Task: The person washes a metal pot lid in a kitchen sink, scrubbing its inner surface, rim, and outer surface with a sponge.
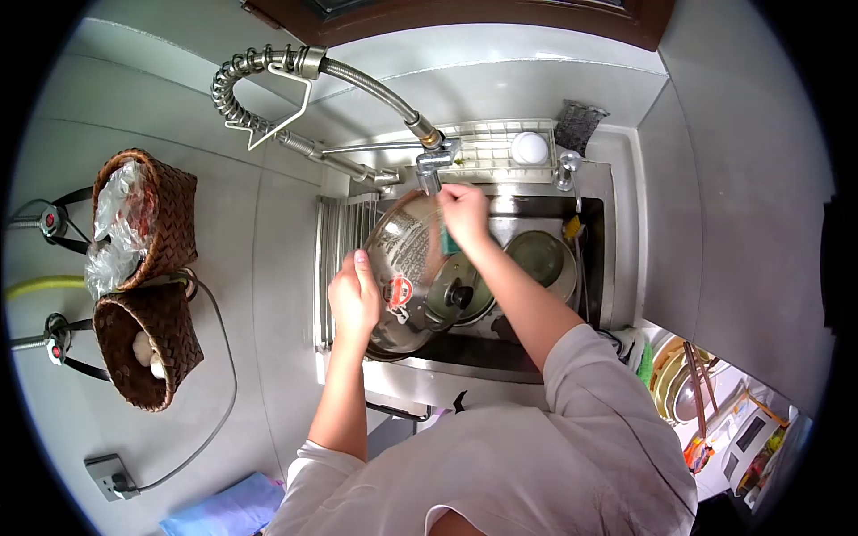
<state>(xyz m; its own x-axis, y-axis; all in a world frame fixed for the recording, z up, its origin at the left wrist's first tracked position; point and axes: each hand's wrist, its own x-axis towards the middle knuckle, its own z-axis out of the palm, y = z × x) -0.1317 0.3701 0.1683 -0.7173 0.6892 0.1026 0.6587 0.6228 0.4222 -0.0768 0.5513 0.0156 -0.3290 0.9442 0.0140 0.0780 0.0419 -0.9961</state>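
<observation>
My left hand [355, 299] grips the left rim of a large round lid [402, 255], thumb on its face. The lid looks like glass, is tilted on its side over the left of the sink, and bears printed text and a red sticker. My right hand [465, 214] is closed at the lid's upper right edge, below the faucet head [429, 177]. Under its fingers shows a green scouring pad [449, 241], partly hidden. Just right of the lid, a black knob [461, 297] stands on a smaller round glass cover.
Greenish round cookware [536, 257] lies in the sink [594, 268]. A wire rack [487, 161] with a white round item stands behind. A coiled spring hose [237, 85] arches at upper left. Two woven baskets [179, 214] hang on the left wall. A metal drying rack [335, 259] borders the sink.
</observation>
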